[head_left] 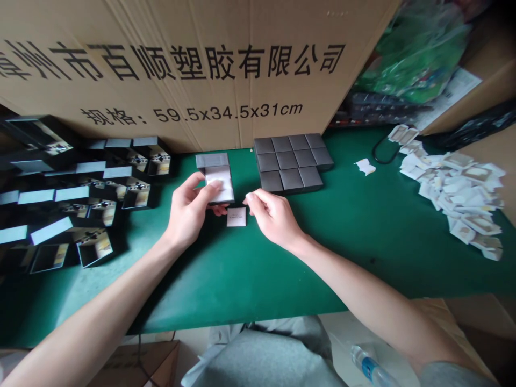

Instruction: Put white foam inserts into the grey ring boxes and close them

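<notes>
At my far left, rows of open black boxes [135, 196] stand on the green worktop [242, 279], their lids raised and yellowish material showing inside several of them. Behind them and across the middle rises a big cardboard carton [201, 86], printed in black with Chinese characters and "59.5x34.5x31cm". In front of it my left hand [187, 207] is closed around a small dark box [226, 180], fingers at its side and underneath, thumb lying on the white lining; the lid stands open at the far end. Just below the box's near edge, a small white square card [236, 217] with faint print lies flat. Right beside the card is my right hand [276, 217], its fingers curled and the tips drawn close together; I cannot tell whether anything is pinched between them. Beyond that hand, closed dark grey boxes [290, 161] sit packed side by side in three rows. Farther right lie a white scrap [365, 167], a black loop [381, 156] and a heap of white pieces [459, 188], with a green plastic bag [415, 64] behind.
</notes>
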`<state>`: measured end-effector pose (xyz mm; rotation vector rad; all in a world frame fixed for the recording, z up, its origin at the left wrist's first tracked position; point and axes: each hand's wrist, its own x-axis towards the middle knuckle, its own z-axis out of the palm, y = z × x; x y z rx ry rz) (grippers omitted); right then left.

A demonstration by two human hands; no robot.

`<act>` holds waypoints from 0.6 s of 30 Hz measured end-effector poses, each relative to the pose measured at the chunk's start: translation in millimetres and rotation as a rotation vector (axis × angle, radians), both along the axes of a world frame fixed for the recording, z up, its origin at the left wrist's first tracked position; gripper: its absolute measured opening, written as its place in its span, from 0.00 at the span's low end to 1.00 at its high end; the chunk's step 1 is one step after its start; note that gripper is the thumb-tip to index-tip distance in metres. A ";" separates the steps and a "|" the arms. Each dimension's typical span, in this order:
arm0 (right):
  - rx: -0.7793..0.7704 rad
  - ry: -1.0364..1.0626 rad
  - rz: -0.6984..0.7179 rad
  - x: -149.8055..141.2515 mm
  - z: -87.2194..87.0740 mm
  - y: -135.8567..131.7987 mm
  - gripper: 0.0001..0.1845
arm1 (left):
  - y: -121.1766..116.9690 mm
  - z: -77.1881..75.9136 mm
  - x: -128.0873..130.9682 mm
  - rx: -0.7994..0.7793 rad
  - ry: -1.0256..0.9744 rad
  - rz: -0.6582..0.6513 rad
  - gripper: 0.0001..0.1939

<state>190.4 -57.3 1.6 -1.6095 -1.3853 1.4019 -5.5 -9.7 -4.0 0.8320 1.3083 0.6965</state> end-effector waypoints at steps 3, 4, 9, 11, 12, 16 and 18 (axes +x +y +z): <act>0.088 -0.040 0.026 -2.6 -2.3 -1.6 0.15 | 0.7 -0.1 -0.8 -0.008 0.006 0.003 0.13; 0.111 -0.043 0.037 -3.5 -3.6 -2.7 0.13 | 0.5 -0.1 -0.8 -0.011 0.003 0.001 0.13; 0.145 -0.072 0.143 -6.7 -7.8 -7.7 0.10 | -0.9 0.2 -0.2 -0.031 -0.009 -0.012 0.12; 0.130 -0.092 0.201 -7.4 -6.0 -7.9 0.09 | -1.6 0.6 -0.1 -0.047 -0.012 -0.020 0.12; 0.121 -0.099 0.224 -7.8 -4.6 -7.7 0.09 | -2.0 0.9 -0.3 -0.057 -0.016 -0.023 0.12; 0.122 -0.122 0.279 -9.3 -1.4 -7.5 0.09 | -3.5 0.9 -2.2 -0.095 -0.038 -0.029 0.12; 0.149 -0.154 0.311 -9.9 -3.0 -8.4 0.09 | -3.9 -0.3 -3.9 -0.099 -0.037 -0.034 0.12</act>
